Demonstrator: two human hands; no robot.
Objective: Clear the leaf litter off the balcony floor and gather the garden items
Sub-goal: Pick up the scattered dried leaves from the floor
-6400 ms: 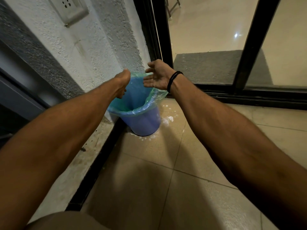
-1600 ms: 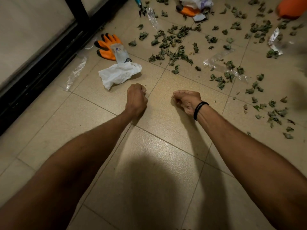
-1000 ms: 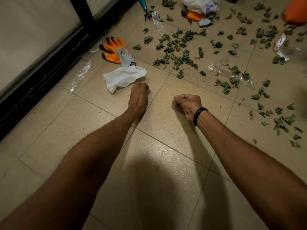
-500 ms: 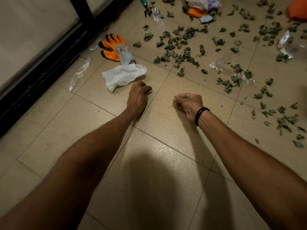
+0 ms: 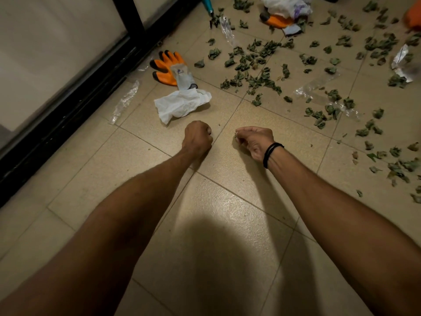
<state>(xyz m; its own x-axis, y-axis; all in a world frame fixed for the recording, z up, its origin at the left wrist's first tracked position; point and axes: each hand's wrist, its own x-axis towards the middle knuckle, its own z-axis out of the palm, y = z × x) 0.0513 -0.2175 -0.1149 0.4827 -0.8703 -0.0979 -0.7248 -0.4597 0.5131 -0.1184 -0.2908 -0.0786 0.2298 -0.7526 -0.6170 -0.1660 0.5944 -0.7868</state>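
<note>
Dry green leaf litter (image 5: 250, 65) lies scattered over the beige floor tiles from the upper middle to the right edge. An orange and grey garden glove (image 5: 167, 66) lies by the door track, with a crumpled white glove (image 5: 182, 104) just below it. My left hand (image 5: 197, 137) is a closed fist low over the tile, just below the white glove. My right hand (image 5: 255, 140), with a black wristband, has its fingers pinched together; a tiny greenish leaf scrap shows at the tips.
A black sliding-door track (image 5: 79, 96) runs along the left. Clear plastic wrappers (image 5: 125, 101) lie on the tiles. At the top are a teal-handled tool (image 5: 208, 5), a second orange glove (image 5: 275, 20) under a white bag (image 5: 284, 5), and an orange object (image 5: 413, 17).
I have turned from the blue bin to the littered floor. My left hand flattened on the tile near the white glove, then closed into a fist. My right hand stayed pinched.
</note>
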